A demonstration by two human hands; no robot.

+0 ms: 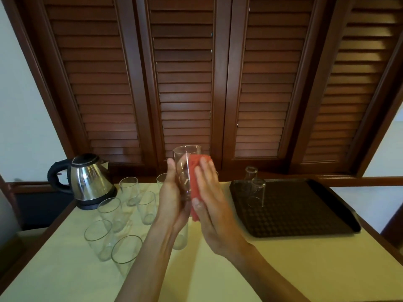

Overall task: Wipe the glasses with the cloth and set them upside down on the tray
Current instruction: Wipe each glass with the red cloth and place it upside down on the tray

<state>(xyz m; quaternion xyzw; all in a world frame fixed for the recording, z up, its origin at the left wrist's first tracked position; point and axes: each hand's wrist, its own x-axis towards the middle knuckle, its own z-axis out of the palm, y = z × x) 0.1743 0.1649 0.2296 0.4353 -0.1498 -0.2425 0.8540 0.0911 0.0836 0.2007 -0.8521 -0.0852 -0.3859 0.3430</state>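
I'm mid-wipe: left hand (pixel 172 192) fingers grip the glass (pixel 185 171) above the surface, right hand (pixel 207 192) presses the cloth (pixel 197 168) on it; next, I'd invert it onto the tray (pixel 305 214)

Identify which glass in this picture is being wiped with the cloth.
The glass lifted above the table, gripped by the left hand while the right hand presses the red cloth against it; all others stand untouched.

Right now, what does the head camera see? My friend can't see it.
Left hand holds a clear drinking glass while right hand presses a red cloth against it. Two glasses sit upside down on the black tray.
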